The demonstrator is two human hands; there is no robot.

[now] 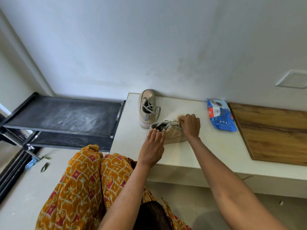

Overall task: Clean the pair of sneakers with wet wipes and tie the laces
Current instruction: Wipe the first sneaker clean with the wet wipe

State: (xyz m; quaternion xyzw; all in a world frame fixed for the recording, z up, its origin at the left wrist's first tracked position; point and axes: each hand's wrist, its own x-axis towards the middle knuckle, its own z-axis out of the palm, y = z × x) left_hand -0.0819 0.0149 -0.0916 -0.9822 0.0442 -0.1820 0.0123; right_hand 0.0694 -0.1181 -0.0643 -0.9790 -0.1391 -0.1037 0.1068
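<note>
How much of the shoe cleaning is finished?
Nothing looks finished. The left hand steadies the nearer beige sneaker while the right hand works at its grey laces. The farther beige sneaker sits untied, and the blue wet-wipe pack lies alongside.

We count 2 sneakers [148, 107] [169, 131], 1 wipes pack [220, 115], 1 wooden board [272, 131], 1 shoe rack [66, 120], 2 hands [153, 145] [191, 125].
</note>
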